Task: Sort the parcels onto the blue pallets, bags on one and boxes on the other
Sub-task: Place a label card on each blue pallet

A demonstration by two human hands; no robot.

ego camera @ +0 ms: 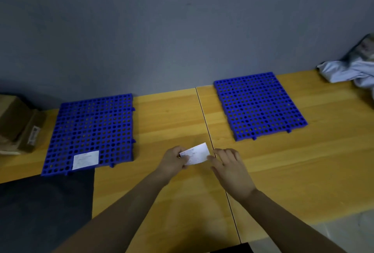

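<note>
Pinching white slip (195,153), left hand (174,159), long axis rising rightward, right hand (230,166) relaxed at its edge

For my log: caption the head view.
Left hand pinches a label, right hand at its edge, between two blue pallets.

Boxes (18,125) and bags (350,68) partly off-frame

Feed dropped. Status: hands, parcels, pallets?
Left hand pinches paper slip, right hand at its edge, grip unclear. Boxes far left, bags far right; left pallet, right pallet bear none. Nothing blocking.
</note>
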